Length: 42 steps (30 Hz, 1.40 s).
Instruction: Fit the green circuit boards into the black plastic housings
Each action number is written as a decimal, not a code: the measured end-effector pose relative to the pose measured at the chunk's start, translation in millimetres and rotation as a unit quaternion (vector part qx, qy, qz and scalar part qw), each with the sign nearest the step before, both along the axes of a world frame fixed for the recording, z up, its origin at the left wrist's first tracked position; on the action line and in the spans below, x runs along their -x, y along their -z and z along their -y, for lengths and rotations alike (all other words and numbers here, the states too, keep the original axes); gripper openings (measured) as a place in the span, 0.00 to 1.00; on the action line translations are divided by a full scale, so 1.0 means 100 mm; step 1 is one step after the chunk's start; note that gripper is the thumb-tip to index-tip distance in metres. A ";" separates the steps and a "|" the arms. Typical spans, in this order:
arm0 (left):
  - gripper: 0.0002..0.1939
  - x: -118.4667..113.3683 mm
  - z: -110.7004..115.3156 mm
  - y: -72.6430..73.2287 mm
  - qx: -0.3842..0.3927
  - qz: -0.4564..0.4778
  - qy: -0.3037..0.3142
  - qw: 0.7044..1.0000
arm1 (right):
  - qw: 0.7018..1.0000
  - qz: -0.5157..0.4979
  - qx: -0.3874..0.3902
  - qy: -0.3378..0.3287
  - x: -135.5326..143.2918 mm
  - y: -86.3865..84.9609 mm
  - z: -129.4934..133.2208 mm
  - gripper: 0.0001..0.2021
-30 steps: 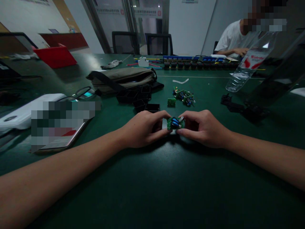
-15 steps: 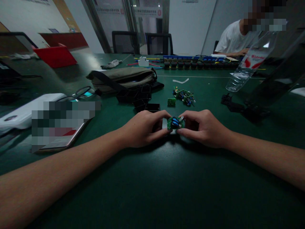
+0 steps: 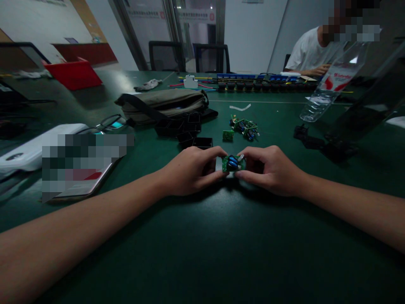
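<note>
Between my two hands is a small green circuit board (image 3: 233, 163) with blue and black parts on its face. My left hand (image 3: 202, 169) pinches its left side between thumb and fingers. On the other side, my right hand (image 3: 268, 169) grips the right edge, close to a small pale part. Just beyond lie a small separate green board (image 3: 228, 135) and a cluster of boards (image 3: 245, 127) with blue parts. Several open black plastic cases (image 3: 202, 142) sit past my left hand.
A grey-green bag (image 3: 164, 103) lies behind the black cases. To the left are a white device (image 3: 41, 145), glasses (image 3: 109, 122) and a phone-like slab (image 3: 85, 185). A clear bottle (image 3: 330, 86) stands right. Across the green table (image 3: 234, 245), a person (image 3: 311, 50) sits near a row of blue-and-black modules (image 3: 253, 82).
Both hands and the circuit board stay as they were. Across the table, the person's hand has shifted very slightly.
</note>
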<state>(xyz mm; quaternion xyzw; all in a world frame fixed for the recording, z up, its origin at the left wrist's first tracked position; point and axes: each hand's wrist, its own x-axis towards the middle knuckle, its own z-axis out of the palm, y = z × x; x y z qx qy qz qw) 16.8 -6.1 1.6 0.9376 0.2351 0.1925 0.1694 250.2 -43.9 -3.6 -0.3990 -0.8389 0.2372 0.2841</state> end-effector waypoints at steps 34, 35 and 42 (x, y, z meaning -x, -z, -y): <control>0.12 0.01 -0.02 0.01 0.001 -0.004 0.006 1.000 | 1.000 0.001 0.007 -0.001 0.00 -0.01 0.00 0.12; 0.11 0.01 -0.02 0.01 0.000 -0.004 0.007 1.000 | 1.000 0.002 0.008 -0.001 0.00 -0.01 0.00 0.12; 0.11 0.01 -0.02 0.02 -0.002 -0.005 0.005 1.000 | 1.000 -0.001 0.011 -0.003 0.00 -0.01 0.00 0.12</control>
